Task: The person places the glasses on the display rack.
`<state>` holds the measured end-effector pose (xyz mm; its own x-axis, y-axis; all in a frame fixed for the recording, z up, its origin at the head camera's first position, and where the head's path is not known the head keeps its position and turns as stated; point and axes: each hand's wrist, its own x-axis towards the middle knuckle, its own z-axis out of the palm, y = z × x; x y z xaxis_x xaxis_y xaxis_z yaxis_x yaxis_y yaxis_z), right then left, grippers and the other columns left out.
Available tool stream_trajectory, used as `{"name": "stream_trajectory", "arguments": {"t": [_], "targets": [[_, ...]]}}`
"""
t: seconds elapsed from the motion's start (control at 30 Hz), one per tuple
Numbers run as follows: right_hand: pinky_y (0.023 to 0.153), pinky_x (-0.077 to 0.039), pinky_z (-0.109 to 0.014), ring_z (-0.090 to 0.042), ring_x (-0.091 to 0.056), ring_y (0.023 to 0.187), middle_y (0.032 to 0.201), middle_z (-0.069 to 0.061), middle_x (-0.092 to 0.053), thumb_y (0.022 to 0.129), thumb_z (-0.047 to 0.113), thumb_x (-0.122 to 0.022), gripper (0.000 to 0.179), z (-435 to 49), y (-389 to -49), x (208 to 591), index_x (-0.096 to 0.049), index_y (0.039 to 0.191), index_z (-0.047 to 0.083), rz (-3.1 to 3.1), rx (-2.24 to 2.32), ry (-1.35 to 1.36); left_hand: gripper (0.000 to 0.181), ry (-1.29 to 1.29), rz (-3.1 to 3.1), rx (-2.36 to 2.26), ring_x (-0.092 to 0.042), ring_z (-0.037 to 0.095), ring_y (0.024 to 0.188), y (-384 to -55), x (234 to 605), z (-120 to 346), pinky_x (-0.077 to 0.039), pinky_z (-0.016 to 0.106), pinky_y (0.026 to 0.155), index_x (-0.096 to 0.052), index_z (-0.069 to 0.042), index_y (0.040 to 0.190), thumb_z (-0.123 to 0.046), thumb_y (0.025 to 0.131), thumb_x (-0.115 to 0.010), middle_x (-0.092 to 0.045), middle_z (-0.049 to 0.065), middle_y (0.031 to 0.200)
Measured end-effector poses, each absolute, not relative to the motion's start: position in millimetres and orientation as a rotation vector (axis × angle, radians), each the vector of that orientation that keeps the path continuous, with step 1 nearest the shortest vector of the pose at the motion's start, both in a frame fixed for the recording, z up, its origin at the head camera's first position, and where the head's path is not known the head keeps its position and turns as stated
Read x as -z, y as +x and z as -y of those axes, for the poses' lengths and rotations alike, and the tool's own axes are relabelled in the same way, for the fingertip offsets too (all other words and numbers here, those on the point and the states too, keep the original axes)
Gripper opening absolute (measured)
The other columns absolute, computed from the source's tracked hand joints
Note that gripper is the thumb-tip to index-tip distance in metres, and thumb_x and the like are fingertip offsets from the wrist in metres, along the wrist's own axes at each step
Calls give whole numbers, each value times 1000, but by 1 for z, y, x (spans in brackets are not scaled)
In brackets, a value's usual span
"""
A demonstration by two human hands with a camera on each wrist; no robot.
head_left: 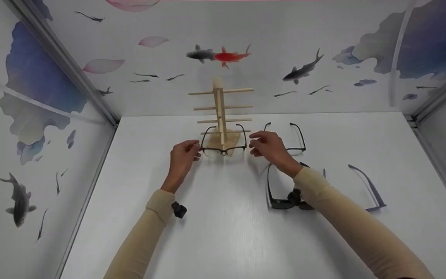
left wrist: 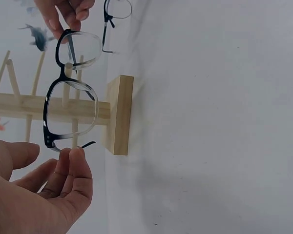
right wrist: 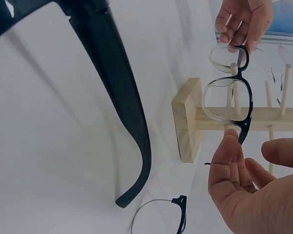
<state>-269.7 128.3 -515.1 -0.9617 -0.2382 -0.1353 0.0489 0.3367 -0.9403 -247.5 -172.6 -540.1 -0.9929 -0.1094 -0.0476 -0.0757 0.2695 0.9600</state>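
Eyeglasses with a dark upper rim and clear lower rim sit on the lowest pegs of a wooden display stand, lenses facing me. My left hand is at their left hinge, fingertips right beside the frame. In the left wrist view its thumb is spread from its fingers. On the other side, my right hand is close by the right hinge, a small gap showing in the head view. The right wrist view shows that thumb apart from the fingers too, with the fingertips near the frame corner.
Right of the stand lie other eyeglasses, partly behind my right hand. Black sunglasses and grey-purple glasses lie nearer, partly covered by my right forearm. A patterned wall rises behind the stand.
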Motion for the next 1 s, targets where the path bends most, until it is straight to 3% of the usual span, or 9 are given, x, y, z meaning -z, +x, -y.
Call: {"name": "stream_trajectory", "arguments": {"t": [0.17,0.3,0.47,1.0], "targets": [[86,-65,-30,-25,-78,100,116,-17,-76,113,14,-59,35,-144,-261,511,-67,142,-4,-2354,1688,-182,30,209,2504,1848,-75,38,102,-237,539,177,-65,29,81,-73,5,135,-12,112,-65,-77,25,117],[89,-65,-33,-28,-77,103,117,-18,-75,113,15,-59,34,-156,-253,508,-68,140,-4,-2366,1668,-207,33,180,2537,1848,-75,40,105,-230,536,177,-64,27,81,-71,7,137,-13,112,-64,-75,28,120],[92,-65,-38,-34,-76,107,119,-20,-76,113,15,-59,34,-175,-242,502,-68,138,-6,-2403,1646,-258,32,124,2562,1828,-75,33,100,-220,533,175,-64,27,79,-72,7,135,-14,112,-65,-75,28,119],[86,-64,-27,-34,-76,109,123,-20,-75,114,18,-62,34,-231,-201,493,-70,138,-5,-2567,1538,-311,24,-8,2608,1835,-72,22,97,-188,535,148,-65,30,80,-76,0,129,-13,111,-68,-76,21,117]]}}
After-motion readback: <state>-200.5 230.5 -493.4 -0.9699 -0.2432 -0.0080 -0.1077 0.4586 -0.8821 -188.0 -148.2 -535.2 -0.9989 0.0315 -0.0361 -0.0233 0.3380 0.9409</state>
